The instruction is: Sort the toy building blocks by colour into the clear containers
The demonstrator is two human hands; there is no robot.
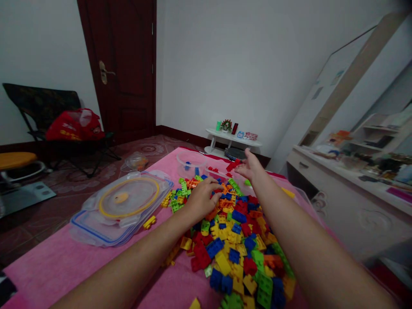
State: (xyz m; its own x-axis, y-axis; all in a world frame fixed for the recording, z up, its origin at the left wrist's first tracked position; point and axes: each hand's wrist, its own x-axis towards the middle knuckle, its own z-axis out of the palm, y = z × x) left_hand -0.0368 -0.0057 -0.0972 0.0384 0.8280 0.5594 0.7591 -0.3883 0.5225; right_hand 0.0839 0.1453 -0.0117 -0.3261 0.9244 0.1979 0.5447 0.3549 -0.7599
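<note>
My right grip (250, 166) is spread, thumb apart, at red bricks (233, 164) by the tub (219, 174). My left grip (202, 198) curls on the pile (236, 229), its hold hidden. I seem to be sorting reds; next calls for picking another.

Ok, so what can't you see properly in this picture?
All in the head view:
- What lies under the left hand: the hand covers it.
- Whether the right hand grips the red brick by it: too blurred.
- Most of one yellow brick: cut off by the bottom edge.
- Markings on the red bag: too blurred to read.
</note>
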